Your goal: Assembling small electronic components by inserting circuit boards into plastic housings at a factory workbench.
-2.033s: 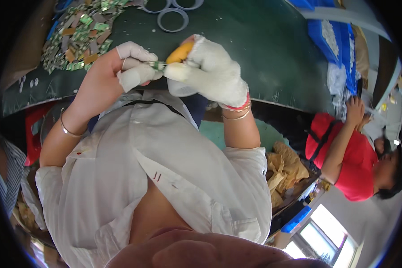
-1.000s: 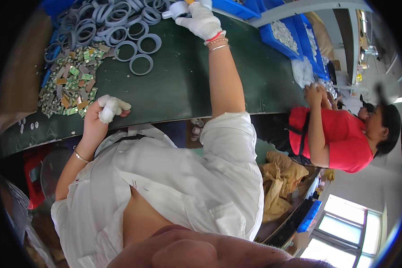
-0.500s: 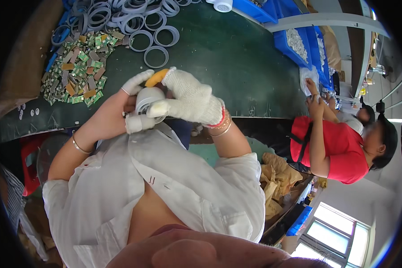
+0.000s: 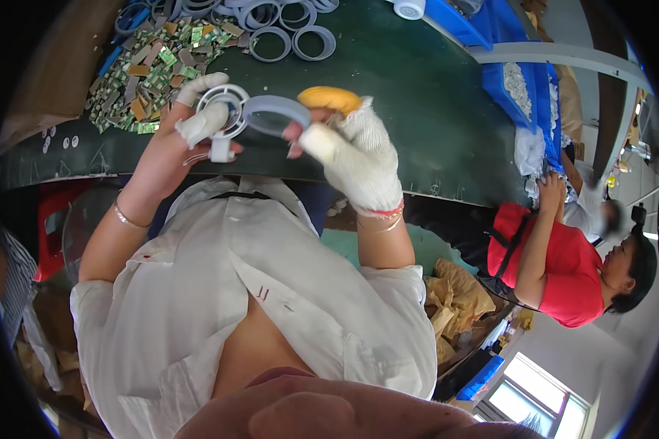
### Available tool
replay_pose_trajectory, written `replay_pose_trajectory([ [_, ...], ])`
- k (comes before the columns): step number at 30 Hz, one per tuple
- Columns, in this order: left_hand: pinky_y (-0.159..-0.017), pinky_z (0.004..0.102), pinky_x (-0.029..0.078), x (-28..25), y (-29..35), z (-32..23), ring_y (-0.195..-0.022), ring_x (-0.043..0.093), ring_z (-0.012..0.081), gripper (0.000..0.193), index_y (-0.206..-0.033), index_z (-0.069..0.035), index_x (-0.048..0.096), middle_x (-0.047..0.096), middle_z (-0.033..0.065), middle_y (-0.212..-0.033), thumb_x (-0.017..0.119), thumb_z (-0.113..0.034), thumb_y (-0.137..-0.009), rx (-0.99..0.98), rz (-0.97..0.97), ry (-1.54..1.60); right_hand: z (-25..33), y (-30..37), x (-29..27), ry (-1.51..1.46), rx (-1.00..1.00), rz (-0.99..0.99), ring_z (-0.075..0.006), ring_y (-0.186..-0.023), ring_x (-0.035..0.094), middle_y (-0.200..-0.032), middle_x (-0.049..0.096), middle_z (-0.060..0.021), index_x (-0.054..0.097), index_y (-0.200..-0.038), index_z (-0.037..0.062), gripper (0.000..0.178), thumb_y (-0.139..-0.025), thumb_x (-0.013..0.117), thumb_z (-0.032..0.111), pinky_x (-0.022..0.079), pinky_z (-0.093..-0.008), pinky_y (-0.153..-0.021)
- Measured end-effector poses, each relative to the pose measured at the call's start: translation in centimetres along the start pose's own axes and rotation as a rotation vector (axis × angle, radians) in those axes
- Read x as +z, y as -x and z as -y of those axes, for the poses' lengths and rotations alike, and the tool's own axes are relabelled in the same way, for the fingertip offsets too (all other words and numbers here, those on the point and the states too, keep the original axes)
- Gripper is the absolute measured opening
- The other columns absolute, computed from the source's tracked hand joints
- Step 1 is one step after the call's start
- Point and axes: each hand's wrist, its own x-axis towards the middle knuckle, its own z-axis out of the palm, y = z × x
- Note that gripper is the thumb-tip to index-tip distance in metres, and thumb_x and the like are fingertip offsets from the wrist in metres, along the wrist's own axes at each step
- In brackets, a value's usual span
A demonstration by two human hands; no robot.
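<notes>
My left hand, with white tape on its fingers, holds a round white plastic part above the near edge of the dark green table. My right hand wears a white knit glove. It grips a grey ring and a yellow-handled tool. The ring's edge touches the white part between the two hands.
A pile of small green and tan circuit boards lies at the table's left. Several grey rings lie at the far side. Blue bins stand on the right. A person in a red shirt works at the right.
My right hand reached far across the table to the rings, then came back to my left hand with a grey ring. Both hands are now closer together in front of my chest.
</notes>
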Motion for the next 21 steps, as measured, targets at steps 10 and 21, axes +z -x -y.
replay_pose_trajectory([
  [10, -0.096, 0.0359, 0.05, 0.9, 0.6, 1.6, -0.123, 0.049, 0.0202, 0.089, -0.153, -0.013, 0.021, 0.043, 0.01, -0.141, 0.073, -0.007, -0.081, 0.143, 0.255, 0.03, -0.1, 0.4, 1.3, 0.175, 0.042, 0.071, -0.0133, -0.079, 0.065, -0.09, 0.07, -0.0104, 0.062, -0.112, -0.0061, 0.026, -0.088, 0.061, 0.005, 0.052, -0.0259, -0.074],
  [21, -0.1, 0.0328, 0.046, 1.5, 0.7, 1.9, -0.124, 0.047, 0.0178, 0.096, -0.153, -0.014, 0.022, 0.044, 0.0063, -0.14, 0.073, 0.009, -0.075, 0.182, 0.181, -0.03, -0.2, 0.4, 0.8, 0.271, 0.014, 0.072, -0.0154, -0.079, 0.067, -0.088, 0.07, -0.0128, 0.061, -0.111, -0.0084, 0.026, -0.087, 0.062, 0.004, 0.053, -0.0254, -0.075],
])
